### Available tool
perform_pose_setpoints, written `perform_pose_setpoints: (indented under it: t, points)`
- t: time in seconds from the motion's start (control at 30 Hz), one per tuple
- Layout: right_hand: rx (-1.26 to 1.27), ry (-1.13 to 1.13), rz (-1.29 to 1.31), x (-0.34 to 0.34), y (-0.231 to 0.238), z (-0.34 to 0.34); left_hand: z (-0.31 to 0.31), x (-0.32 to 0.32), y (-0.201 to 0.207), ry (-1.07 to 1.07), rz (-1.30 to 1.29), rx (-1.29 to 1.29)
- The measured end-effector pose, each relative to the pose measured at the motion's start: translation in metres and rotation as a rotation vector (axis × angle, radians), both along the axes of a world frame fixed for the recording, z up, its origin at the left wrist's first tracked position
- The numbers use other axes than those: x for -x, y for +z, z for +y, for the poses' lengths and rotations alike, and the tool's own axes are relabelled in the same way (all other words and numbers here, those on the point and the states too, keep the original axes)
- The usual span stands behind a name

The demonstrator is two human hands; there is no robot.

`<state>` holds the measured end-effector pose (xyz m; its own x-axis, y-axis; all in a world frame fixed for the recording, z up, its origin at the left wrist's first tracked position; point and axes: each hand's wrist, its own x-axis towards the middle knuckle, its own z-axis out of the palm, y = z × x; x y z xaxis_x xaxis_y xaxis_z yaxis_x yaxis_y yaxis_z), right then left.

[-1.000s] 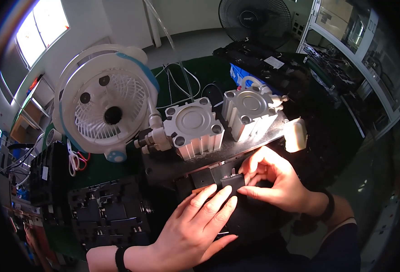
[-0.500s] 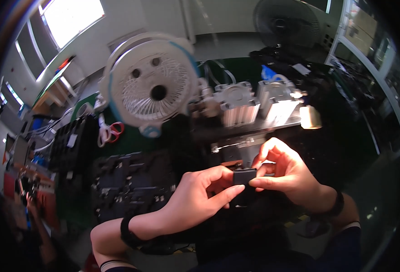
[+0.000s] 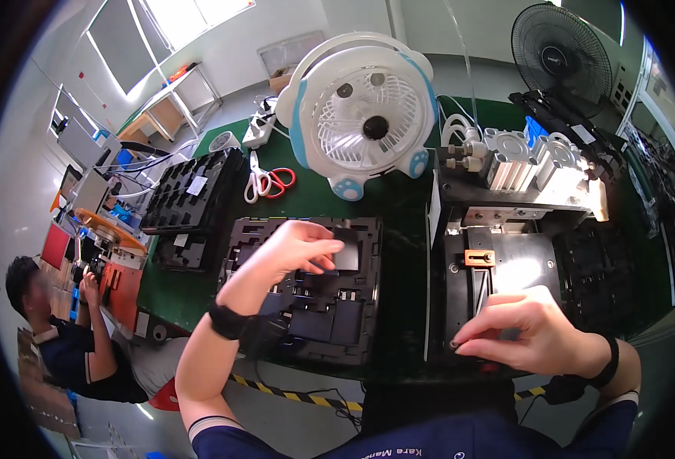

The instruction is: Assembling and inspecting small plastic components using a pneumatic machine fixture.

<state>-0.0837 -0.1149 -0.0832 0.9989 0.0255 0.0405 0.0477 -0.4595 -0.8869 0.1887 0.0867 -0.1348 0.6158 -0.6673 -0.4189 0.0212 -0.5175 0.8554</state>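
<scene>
My left hand point(image 3: 301, 251) is over a black compartment tray point(image 3: 376, 306), its thumb and fingers closed at the edge of a flat black rectangular part point(image 3: 347, 251). Several similar dark parts lie in the tray's pockets. Over the near end of a black metal fixture point(image 3: 448, 287), my right hand point(image 3: 517, 329) has its thumb and forefinger pinched together. A tiny round thing shows at those fingertips, too small to name. An orange clamp piece point(image 3: 479, 258) sits on the fixture, beyond my right hand.
Behind the tray stands a white-and-blue fan point(image 3: 360, 115), with red-and-white scissors point(image 3: 265, 183) to its left. Stacked black trays point(image 3: 192, 191) lie farther left. Silver cylinders point(image 3: 513, 157) top the fixture. Another person point(image 3: 85, 336) works at the far left.
My hands have parted. The left has carried the black part from near the fixture leftward to the tray; the right has moved down to the fixture's near end. The view has shifted.
</scene>
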Motion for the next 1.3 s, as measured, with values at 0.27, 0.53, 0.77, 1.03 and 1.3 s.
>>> perform_pose_setpoints:
  t: [0.27,0.53,0.77,1.03,1.3]
  points:
    - [0.596,0.303,-0.351,-0.045,-0.019,0.048,0.004,0.013,-0.008,-0.109,-0.687,-0.172]
    - [1.068,0.379,-0.427,-0.089,-0.042,0.086,0.063,0.034,0.007,-0.323,-1.421,-0.205]
    - [1.418,0.635,-0.508,-0.11,-0.05,0.104,0.125,0.039,0.022,-0.099,-0.922,-0.526]
    - [1.587,0.75,-0.637,-0.124,-0.052,0.116,0.118,0.048,-0.014,-0.017,-1.079,-0.557]
    - [1.505,0.693,-0.612,-0.129,-0.052,0.114,0.117,0.035,-0.015,0.014,-0.796,-0.482]
